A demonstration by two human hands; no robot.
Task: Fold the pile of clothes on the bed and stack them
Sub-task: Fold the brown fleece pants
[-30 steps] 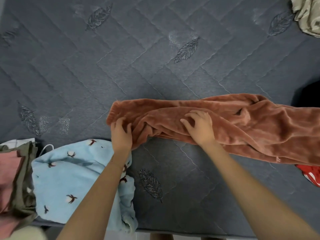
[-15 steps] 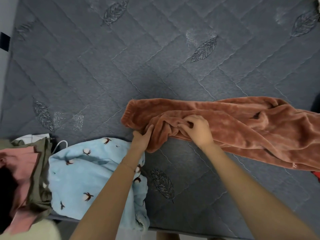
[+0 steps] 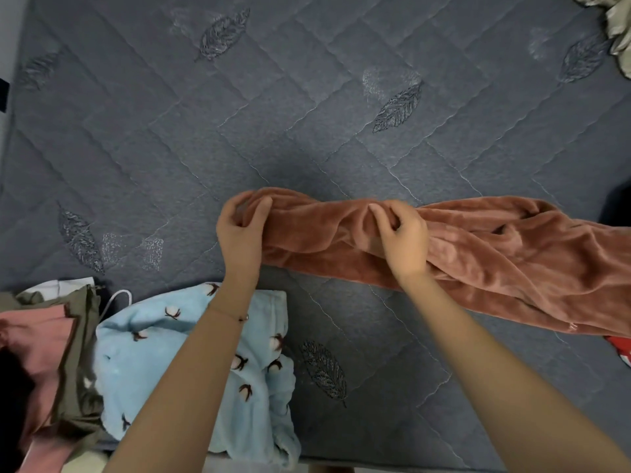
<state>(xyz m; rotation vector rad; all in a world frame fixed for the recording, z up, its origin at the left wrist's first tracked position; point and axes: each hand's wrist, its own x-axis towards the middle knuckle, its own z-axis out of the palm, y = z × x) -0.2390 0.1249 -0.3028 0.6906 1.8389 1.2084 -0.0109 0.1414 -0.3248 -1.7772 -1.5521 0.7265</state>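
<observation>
A long rust-brown fleece garment (image 3: 495, 254) lies stretched across the grey quilted bed (image 3: 239, 148), running off the right edge. My left hand (image 3: 240, 230) pinches its left end, with the fabric bunched between thumb and fingers. My right hand (image 3: 403, 237) grips a raised fold a little further right. A folded light-blue fleece piece with a cotton-flower print (image 3: 177, 363) lies at the near edge under my left forearm. Beside it on the left sits a stack of olive (image 3: 76, 353) and pink clothes (image 3: 37, 339).
A beige crumpled garment (image 3: 614, 25) lies at the far right corner. A red item (image 3: 619, 349) shows at the right edge below the brown fleece. A white cord (image 3: 114, 300) loops by the olive clothes. The bed's near edge runs along the bottom.
Both hands have moved away from me on the brown fleece and taken a pinching grip. The left end is now lifted and bunched instead of lying flat.
</observation>
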